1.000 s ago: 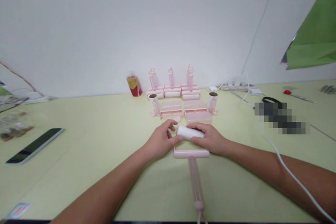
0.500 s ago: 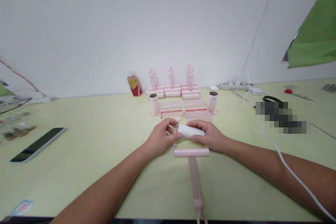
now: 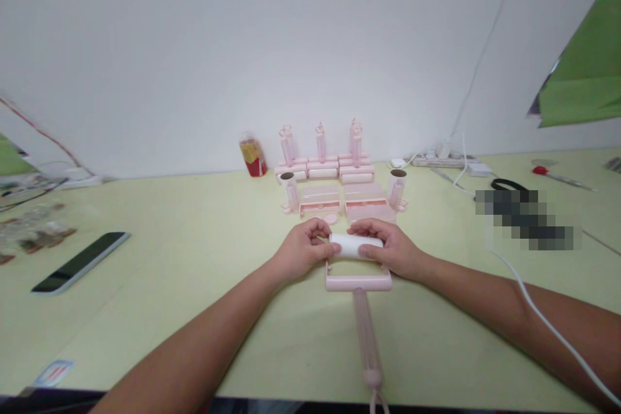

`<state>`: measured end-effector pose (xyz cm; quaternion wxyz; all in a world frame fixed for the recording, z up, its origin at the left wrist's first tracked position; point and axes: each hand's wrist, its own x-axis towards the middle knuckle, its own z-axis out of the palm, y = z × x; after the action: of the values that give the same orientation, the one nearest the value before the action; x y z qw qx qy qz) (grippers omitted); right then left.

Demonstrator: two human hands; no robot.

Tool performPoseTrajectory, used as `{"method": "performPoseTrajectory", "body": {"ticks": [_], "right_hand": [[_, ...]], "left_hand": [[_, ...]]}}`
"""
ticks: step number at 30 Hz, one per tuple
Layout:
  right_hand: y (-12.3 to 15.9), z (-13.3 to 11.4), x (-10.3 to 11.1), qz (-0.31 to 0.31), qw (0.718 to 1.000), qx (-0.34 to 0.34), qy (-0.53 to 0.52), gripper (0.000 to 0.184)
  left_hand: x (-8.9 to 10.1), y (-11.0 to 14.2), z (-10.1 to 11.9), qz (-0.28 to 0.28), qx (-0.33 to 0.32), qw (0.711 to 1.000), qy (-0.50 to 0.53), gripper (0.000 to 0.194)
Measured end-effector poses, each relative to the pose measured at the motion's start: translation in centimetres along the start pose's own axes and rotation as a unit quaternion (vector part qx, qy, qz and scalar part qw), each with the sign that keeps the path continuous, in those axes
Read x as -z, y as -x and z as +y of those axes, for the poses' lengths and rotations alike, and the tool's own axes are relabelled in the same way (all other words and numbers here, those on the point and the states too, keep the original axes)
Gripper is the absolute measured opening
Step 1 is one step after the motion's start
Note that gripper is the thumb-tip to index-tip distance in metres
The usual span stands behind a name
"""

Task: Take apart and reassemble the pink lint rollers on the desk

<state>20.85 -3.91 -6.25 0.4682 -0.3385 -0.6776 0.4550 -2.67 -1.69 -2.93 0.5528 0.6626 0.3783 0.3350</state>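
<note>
Between my two hands is a white lint roller refill [image 3: 353, 245], lying nearly level. My left hand [image 3: 305, 251] is closed on its left end, thumb on the near side and fingers behind. At the other end my right hand [image 3: 395, 252] grips it with the thumb across the front. Just below lies a pink lint roller holder [image 3: 359, 283], its clear pink handle [image 3: 367, 333] pointing toward me with a loop at the tip. The holder's side arms are partly hidden by my fingers, so I cannot tell whether the refill touches them.
Behind my hands lie open pink covers [image 3: 320, 194] and upright refills [image 3: 287, 191], [image 3: 398, 187] with clear handles. Several lint rollers [image 3: 323, 170] stand by the wall, beside a red-and-yellow packet [image 3: 253, 156]. A phone [image 3: 81, 262] lies left; a white cable [image 3: 528, 304] crosses my right arm.
The refill has turned from a slant to nearly level, lined up with the holder's crossbar. Both hands still hold it. The whole view has shifted slightly.
</note>
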Motion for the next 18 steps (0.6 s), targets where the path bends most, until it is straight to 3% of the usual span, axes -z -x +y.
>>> {"method": "performPoseTrajectory", "body": {"ticks": [3, 7, 10, 18], "right_hand": [[-0.3, 0.2, 0.0, 0.030, 0.994, -0.023, -0.106, 0.035], [-0.7, -0.1, 0.2, 0.029, 0.962, -0.110, -0.249, 0.034], [-0.8, -0.3, 0.3, 0.002, 0.953, -0.141, -0.269, 0.038], [-0.8, -0.2, 0.4, 0.015, 0.952, -0.165, -0.256, 0.040]], "left_hand": [[0.3, -0.4, 0.0, 0.034, 0.002, 0.998, 0.050, 0.039], [1.4, -0.8, -0.1, 0.050, 0.006, 0.996, 0.073, 0.038], [1.9, -1.0, -0.3, 0.047, 0.012, 0.995, 0.084, 0.037], [2.0, -0.9, -0.3, 0.044, 0.031, 0.994, 0.090, 0.039]]}}
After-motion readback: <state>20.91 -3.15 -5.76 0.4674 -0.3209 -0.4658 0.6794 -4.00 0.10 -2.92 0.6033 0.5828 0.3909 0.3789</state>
